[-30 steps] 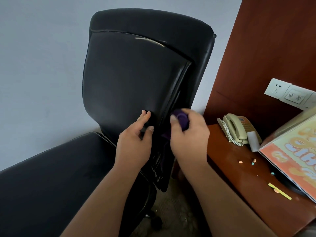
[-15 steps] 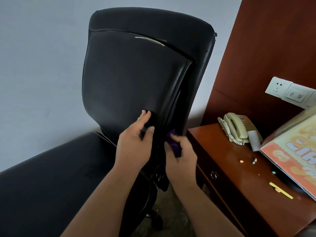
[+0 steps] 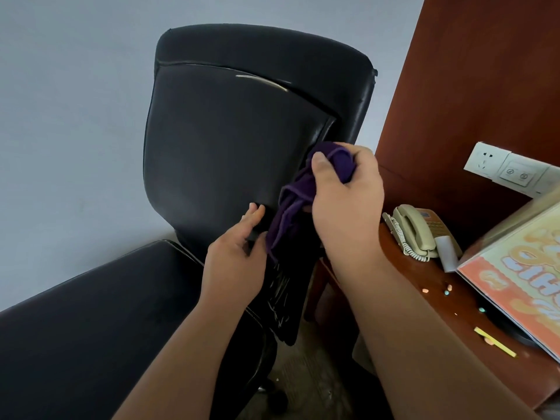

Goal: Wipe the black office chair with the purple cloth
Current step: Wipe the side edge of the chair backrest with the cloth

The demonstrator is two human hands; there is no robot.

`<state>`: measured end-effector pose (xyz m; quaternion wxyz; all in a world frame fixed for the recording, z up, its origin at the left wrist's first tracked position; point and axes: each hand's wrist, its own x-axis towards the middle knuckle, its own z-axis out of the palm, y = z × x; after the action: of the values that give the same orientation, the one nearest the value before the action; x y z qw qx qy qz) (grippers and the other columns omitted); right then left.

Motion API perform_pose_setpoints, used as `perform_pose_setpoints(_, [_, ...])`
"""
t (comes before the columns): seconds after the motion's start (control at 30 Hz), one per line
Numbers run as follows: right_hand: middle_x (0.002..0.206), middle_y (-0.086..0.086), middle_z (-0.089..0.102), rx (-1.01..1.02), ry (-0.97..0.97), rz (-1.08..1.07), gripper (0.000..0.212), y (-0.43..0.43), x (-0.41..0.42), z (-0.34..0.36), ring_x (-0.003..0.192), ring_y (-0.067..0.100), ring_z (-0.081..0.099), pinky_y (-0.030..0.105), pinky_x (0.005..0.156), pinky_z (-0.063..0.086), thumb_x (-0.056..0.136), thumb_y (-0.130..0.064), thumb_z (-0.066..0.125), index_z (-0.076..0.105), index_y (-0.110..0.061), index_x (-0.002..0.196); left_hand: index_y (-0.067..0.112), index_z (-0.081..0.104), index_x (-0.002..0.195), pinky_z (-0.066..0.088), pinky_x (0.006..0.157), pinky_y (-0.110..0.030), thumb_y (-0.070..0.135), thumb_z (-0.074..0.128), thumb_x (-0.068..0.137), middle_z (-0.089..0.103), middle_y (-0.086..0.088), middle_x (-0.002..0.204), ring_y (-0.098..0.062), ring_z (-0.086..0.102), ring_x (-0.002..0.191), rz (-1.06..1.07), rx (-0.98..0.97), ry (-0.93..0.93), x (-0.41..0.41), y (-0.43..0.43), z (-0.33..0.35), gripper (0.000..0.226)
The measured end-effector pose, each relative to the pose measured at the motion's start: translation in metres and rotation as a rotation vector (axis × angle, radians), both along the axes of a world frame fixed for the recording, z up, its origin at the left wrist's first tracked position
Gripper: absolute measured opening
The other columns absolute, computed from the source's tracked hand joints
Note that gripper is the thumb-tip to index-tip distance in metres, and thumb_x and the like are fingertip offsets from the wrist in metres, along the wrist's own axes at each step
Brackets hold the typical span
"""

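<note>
— Head view: where is the cloth [image 3: 292,204] now?
— It is bunched in the right hand [image 3: 348,201], whose fingers [image 3: 322,165] are curled round it and pinch it. It lies against the right edge of the chair [image 3: 230,140] back, with loose folds hanging down.
— What has changed since half a second ago?
— That hand was lower on the same edge, and the cloth was mostly hidden. It has moved up, and far more purple shows.
— And the left hand [image 3: 233,262]?
— It stays at the foot of the back, its fingers [image 3: 253,213] close together, holding the black edge against the thumb.
— Anything else in view?
— A phone [image 3: 415,228] lies on the tabletop [image 3: 439,301] to the right.
</note>
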<state>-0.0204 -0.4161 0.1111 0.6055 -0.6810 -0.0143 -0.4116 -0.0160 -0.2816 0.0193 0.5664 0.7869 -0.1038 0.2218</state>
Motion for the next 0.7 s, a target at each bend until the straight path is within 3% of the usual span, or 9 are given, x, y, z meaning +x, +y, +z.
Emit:
perform_pose_setpoints(0.1, [0.098,-0.012,0.064,-0.170,0.030,-0.078,0.015,0.002,0.001,-0.010,0.091,-0.009,0.058,-0.001,0.072,0.041,0.095,-0.022,0.065,0.063,-0.025,0.110,0.037,0.056,0.134,0.030,0.092,0.005,0.017,0.068,0.091,0.050,0.025,0.138,0.016,0.044,0.123,-0.015,-0.003,0.015,0.002,0.000,0.000,0.049])
perform_pose_setpoints(0.17, [0.108,-0.011,0.066,-0.202,0.070,-0.091,0.023,0.008,-0.003,-0.034,0.100,-0.005,0.059,0.005,0.085,0.045,0.094,-0.024,0.065,0.064,-0.028,0.117,0.035,0.056,0.135,0.030,0.089,0.006,0.012,0.066,0.091,0.050,0.022,0.140,0.021,0.046,0.117,-0.004,0.029,-0.001,0.002,0.001,-0.001,0.051])
perform_pose_setpoints(0.23, [0.113,-0.013,0.065,-0.188,0.097,-0.070,0.026,0.010,-0.011,-0.060,0.106,0.000,0.061,0.020,0.093,0.051,0.094,-0.026,0.066,0.063,-0.031,0.119,0.036,0.056,0.135,0.032,0.082,0.007,0.013,0.065,0.091,0.049,0.021,0.141,0.028,0.048,0.101,0.003,0.050,-0.009,0.002,0.001,-0.001,0.051])
perform_pose_setpoints(0.3, [0.112,-0.012,0.064,-0.270,0.101,-0.048,0.027,0.008,-0.019,-0.083,0.106,0.000,0.061,0.024,0.092,0.053,0.093,-0.022,0.067,0.063,-0.028,0.118,0.037,0.054,0.136,0.030,0.085,0.007,0.014,0.066,0.091,0.048,0.022,0.141,0.022,0.045,0.115,0.000,0.037,-0.014,0.002,0.001,-0.001,0.051])
perform_pose_setpoints(0.4, [0.107,-0.008,0.063,-0.479,0.114,-0.022,0.023,0.000,-0.025,-0.096,0.098,-0.002,0.058,0.015,0.083,0.049,0.092,-0.018,0.068,0.062,-0.023,0.114,0.038,0.053,0.136,0.028,0.087,0.008,0.018,0.066,0.092,0.047,0.025,0.139,0.013,0.039,0.128,0.005,0.043,-0.014,0.000,0.001,0.000,0.051])
perform_pose_setpoints(0.47, [0.101,-0.013,0.061,-0.518,0.092,-0.062,0.020,-0.004,-0.025,-0.080,0.093,-0.006,0.056,0.010,0.081,0.044,0.091,-0.018,0.069,0.063,-0.024,0.110,0.036,0.054,0.136,0.028,0.088,0.007,0.017,0.066,0.092,0.048,0.023,0.140,0.015,0.040,0.127,0.007,0.037,-0.018,0.000,0.000,0.001,0.050])
perform_pose_setpoints(0.57, [0.092,-0.018,0.058,-0.386,-0.061,-0.164,0.019,-0.013,-0.017,-0.024,0.088,-0.019,0.053,-0.004,0.076,0.033,0.091,-0.016,0.069,0.064,-0.027,0.106,0.036,0.057,0.134,0.031,0.082,0.008,0.017,0.067,0.091,0.051,0.022,0.139,0.026,0.046,0.111,0.007,0.012,-0.020,-0.002,0.000,0.000,0.048])
perform_pose_setpoints(0.63, [0.092,-0.010,0.061,-0.355,-0.140,-0.219,0.014,-0.019,-0.009,0.018,0.086,-0.012,0.056,-0.002,0.073,0.034,0.091,-0.019,0.068,0.063,-0.025,0.103,0.037,0.056,0.134,0.033,0.076,0.008,0.019,0.067,0.092,0.051,0.023,0.139,0.028,0.049,0.100,-0.002,0.014,-0.015,-0.003,0.001,0.000,0.048])
perform_pose_setpoints(0.7, [0.099,-0.006,0.063,-0.393,-0.119,-0.247,0.014,-0.021,-0.002,0.043,0.085,-0.005,0.057,0.001,0.073,0.038,0.092,-0.022,0.067,0.064,-0.021,0.107,0.038,0.055,0.135,0.032,0.078,0.008,0.020,0.066,0.092,0.050,0.024,0.139,0.028,0.046,0.107,-0.008,0.025,-0.015,-0.003,0.002,0.000,0.047])
